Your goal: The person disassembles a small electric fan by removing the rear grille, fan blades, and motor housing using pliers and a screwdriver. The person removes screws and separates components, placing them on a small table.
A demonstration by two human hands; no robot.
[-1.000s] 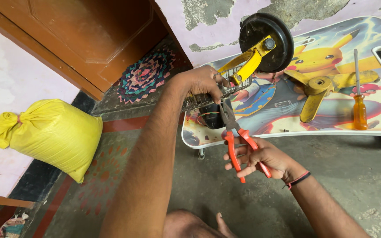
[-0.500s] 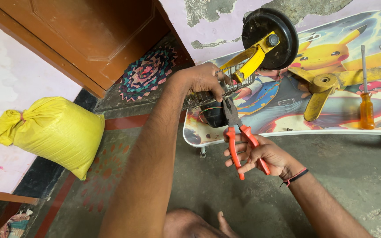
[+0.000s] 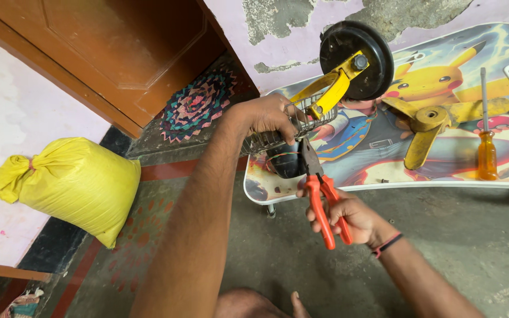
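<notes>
— What sat far left of the grip?
— A tied yellow sack (image 3: 72, 185), contents hidden, on the floor.

— And the left hand (image 3: 266, 115)?
— It was clenched on the wire cage (image 3: 293, 126) of a small fan, holding it over the low table's (image 3: 301, 189) edge.

— The right hand (image 3: 349, 215)?
— Just below, it squeezed orange-handled pliers (image 3: 319, 185), handles nearly together, nose up against the cage.

— Further right?
— A yellow bracket with a black disc (image 3: 356, 59), then a screwdriver (image 3: 486, 144) lying on the table.
</notes>
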